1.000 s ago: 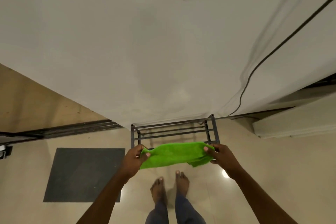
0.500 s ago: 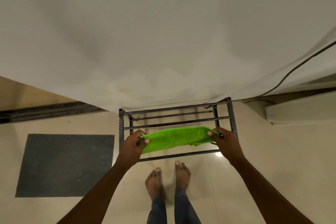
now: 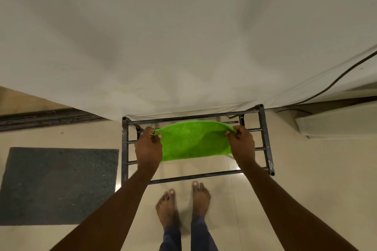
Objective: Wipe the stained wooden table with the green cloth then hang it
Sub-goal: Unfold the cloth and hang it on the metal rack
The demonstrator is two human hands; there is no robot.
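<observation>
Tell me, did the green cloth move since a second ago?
Yes. Judged against the metal rack, the green cloth moved toward the wall: it was at the rack's near edge, now it is above its far bars.

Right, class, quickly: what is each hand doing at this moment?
Left hand: pinching the left end of the bright green terry cloth.
Right hand: pinching its right end.

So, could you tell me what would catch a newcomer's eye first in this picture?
The bright green cloth stands out most, held stretched over the dark metal rack near the middle of the view. The left hand and right hand pinch its two upper corners. A dark grey mat lies on the pale floor left of the rack.
</observation>
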